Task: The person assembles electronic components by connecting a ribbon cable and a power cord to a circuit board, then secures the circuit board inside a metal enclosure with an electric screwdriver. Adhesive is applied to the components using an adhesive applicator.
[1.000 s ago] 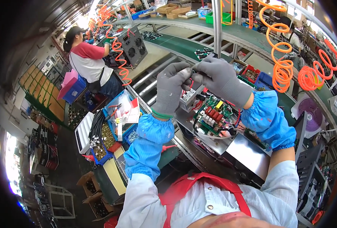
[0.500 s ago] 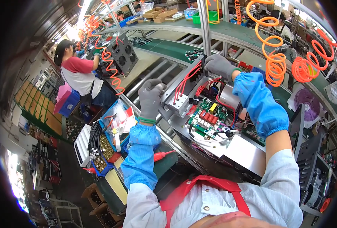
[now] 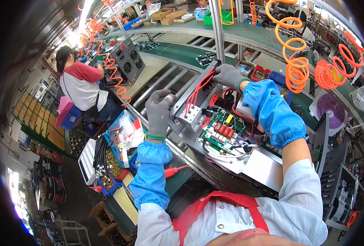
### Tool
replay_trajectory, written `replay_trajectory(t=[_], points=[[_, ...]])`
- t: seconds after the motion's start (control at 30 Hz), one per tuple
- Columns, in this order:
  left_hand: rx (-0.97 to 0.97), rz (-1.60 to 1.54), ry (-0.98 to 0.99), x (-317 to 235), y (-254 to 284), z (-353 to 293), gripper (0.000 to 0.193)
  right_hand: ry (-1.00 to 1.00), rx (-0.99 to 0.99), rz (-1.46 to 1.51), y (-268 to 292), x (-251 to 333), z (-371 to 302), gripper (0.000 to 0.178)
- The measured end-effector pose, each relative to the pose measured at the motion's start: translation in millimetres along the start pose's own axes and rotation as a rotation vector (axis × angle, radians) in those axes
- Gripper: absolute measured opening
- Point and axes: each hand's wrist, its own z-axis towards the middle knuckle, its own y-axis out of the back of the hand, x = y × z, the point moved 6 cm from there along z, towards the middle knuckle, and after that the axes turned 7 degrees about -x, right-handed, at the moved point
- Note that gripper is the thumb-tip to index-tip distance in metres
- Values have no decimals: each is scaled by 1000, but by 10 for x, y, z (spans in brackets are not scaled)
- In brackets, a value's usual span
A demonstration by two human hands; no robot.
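A grey metal panel [image 3: 193,87] stands tilted along the far left side of an open metal chassis [image 3: 265,167]. My left hand [image 3: 158,112], in a grey glove, curls its fingers at the panel's near left end. At the far end my gloved right hand [image 3: 230,76] has its fingers closed on the panel's edge. Red wires [image 3: 199,91] run from the panel's upper part down to a white terminal block [image 3: 191,116]. Inside the chassis lies a green circuit board [image 3: 222,132] with red and yellow components. My right sleeve hides part of the chassis.
Roller conveyor [image 3: 162,85] lies beyond the panel. On the left, blue bins [image 3: 112,186] hold brass fittings beside black cables [image 3: 101,153]. A red pointed bottle [image 3: 174,170] lies near my left sleeve. Orange coiled hoses [image 3: 296,69] hang at right, near a purple fan [image 3: 331,110]. A co-worker [image 3: 81,84] stands left.
Both my hands have come slightly down and left, still at the panel's ends. More of the parts bins beyond my right forearm shows. The co-worker's head and body have turned away.
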Motion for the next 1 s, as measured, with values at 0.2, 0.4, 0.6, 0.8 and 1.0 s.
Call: replay_trajectory(t=[0.2,0.4,0.6,0.8,1.0], points=[[-14,-4,17,13,6,-19,16,-112,23,-123,49,75,-33,42],[-29,-76,-6,21,-75,-14,15,-147,-33,119,-238,-196,140,32],[-7,-142,-5,-433,-70,-243,18,75,-165,-204,602,564,-509,31],[272,-365,75,-556,-434,-423,20,444,-120,360,720,1332,-1166,32],[302,-297,41,-526,-541,-471,22,782,-484,-377,741,1565,-1384,23]])
